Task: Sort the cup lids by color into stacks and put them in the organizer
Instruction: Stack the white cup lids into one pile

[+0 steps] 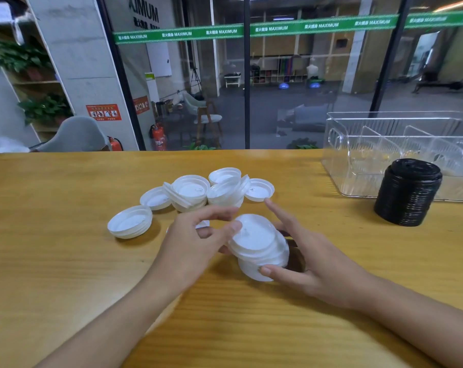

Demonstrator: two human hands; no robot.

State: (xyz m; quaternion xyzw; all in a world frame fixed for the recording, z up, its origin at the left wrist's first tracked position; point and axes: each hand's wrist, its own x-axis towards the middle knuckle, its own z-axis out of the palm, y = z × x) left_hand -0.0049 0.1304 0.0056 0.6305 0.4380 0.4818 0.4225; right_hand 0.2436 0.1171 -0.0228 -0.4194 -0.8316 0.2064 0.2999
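I read "MAXIMUM" in white caps, repeated w/ Chinese chars before each, along the green band (257,29) across the glass wall (304,102). Top left: big white letters (144,10) "XIMUM", start cut off, small chars below, illegible. Red poster (103,112) on the pillar (87,62) and the fire extinguisher (158,138) label: print too small to read.

Black lid stack (408,192) btwn hands & organizer (358,160); bare table (65,261) left.
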